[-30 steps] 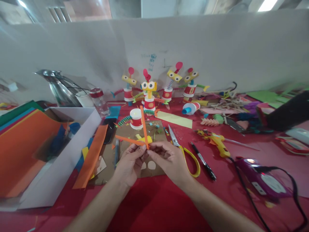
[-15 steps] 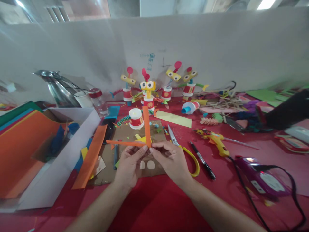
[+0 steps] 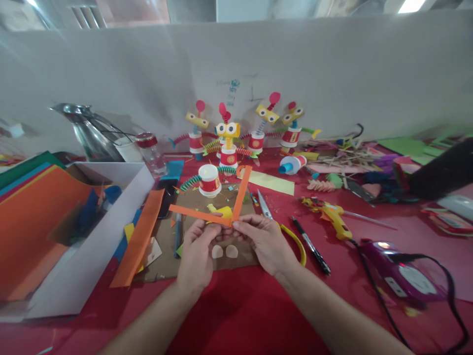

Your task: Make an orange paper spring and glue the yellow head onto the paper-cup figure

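Note:
Two narrow orange paper strips [image 3: 242,193] meet at a corner in a slanted L, one arm running left and the other up and to the right. My left hand [image 3: 197,251] pinches the left arm near the corner. At the corner itself, the thumb and fingers of my right hand [image 3: 262,239] are closed on the paper. Behind the strips, a yellow paper piece [image 3: 222,212] lies on a brown cardboard sheet [image 3: 236,264]. A red-and-white paper cup [image 3: 209,180] with springy folded-paper arms stands just beyond. Two white paper ovals [image 3: 231,251] lie below my fingers.
Scissors [image 3: 291,241], a pen [image 3: 310,246] and a yellow glue gun [image 3: 334,219] lie to the right, with a purple corded box [image 3: 401,271]. A white box [image 3: 107,246] holding coloured paper stands left. Several cup figures [image 3: 228,157] line the wall.
The upright orange strip has tilted to the right, and the left strip now slopes down toward the corner with its flat side showing. My hands keep their pinch.

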{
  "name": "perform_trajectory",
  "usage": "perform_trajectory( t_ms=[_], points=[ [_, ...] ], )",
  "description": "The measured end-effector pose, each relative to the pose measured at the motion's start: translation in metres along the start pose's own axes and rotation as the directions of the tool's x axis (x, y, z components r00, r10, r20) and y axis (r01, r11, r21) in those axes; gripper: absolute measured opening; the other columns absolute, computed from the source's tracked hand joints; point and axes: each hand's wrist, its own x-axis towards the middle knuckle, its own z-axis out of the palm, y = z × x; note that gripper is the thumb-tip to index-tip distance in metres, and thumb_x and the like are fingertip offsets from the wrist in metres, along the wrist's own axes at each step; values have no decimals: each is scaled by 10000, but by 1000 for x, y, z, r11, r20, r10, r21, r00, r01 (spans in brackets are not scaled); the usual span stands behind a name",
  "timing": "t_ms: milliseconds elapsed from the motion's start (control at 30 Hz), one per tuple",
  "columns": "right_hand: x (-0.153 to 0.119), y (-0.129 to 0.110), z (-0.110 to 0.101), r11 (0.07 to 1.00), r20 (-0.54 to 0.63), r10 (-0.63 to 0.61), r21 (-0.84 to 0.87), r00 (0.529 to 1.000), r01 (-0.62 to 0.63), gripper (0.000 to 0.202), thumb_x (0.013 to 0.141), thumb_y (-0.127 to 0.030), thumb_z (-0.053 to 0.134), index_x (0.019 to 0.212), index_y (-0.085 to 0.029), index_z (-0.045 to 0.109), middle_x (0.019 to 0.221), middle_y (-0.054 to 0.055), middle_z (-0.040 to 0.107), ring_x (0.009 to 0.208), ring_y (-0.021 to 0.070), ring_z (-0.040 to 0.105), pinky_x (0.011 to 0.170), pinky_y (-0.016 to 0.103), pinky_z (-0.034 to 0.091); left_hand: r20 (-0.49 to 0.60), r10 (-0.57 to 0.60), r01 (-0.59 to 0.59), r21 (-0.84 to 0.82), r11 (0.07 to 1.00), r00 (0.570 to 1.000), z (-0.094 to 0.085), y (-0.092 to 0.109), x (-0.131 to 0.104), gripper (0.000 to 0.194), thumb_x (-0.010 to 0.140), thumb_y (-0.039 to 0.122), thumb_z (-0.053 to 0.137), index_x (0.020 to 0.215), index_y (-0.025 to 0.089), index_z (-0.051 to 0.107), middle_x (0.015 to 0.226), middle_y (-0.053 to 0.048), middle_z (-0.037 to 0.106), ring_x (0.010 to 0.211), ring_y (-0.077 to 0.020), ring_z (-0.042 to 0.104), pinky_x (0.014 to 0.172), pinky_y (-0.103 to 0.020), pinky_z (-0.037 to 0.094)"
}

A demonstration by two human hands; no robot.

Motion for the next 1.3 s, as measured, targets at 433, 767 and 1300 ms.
perform_trajectory(
  t_ms=[433,767,1300],
  points=[
    [2,-4,-4,997,56,59,-49,997,-56,169,589,-293,817,643,-164,721,575,-4,653,530,72,548,533,206,425,-34,-370,366,-89,926,928,-7,1,14,123,662,-1,695,712,108,669,646,-29,690,573,-85,639,574,-157,525],
    [4,-5,-9,979,46,15,-206,999,-6,247,571,-369,822,687,-164,749,603,17,672,529,111,566,526,246,453,48,-227,221,101,970,973,-10,1,15,268,531,146,853,733,118,680,695,-21,694,611,-83,630,583,-165,500],
    [-3,5,2,984,-21,-132,-120,991,128,127,647,-284,793,732,-206,741,730,8,715,679,139,623,698,297,529,18,-39,39,8,999,999,-5,-4,12,259,579,208,831,796,136,710,778,-35,715,706,-117,649,734,-252,522]
  ],
)
